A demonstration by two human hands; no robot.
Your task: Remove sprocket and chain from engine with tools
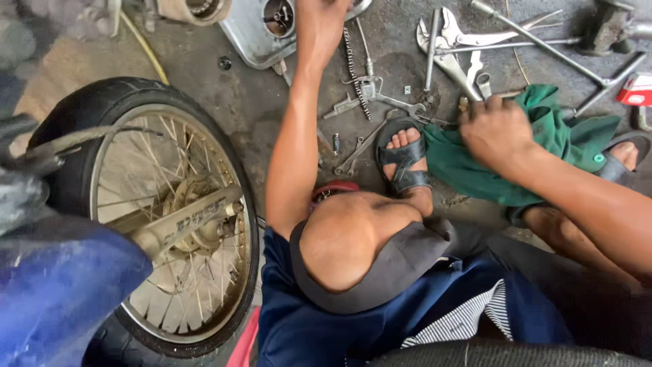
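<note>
The crumpled green cloth (530, 153) is pressed to the concrete floor (224, 102) by the right hand (499, 129), fingers curled. The left hand (322, 20) reaches a metal tray (248, 37); its fingers' state cannot be told.

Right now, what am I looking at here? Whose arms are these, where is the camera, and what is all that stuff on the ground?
The camera sits on a person's head and looks down past their knees. The left hand reaches far forward to a metal tray of small parts. The right hand rests on a green cloth. Scattered on the concrete floor are locking pliers, wrenches and rods. A spoked motorcycle wheel stands on the left. Whether the left hand grips anything is cut off.
</note>
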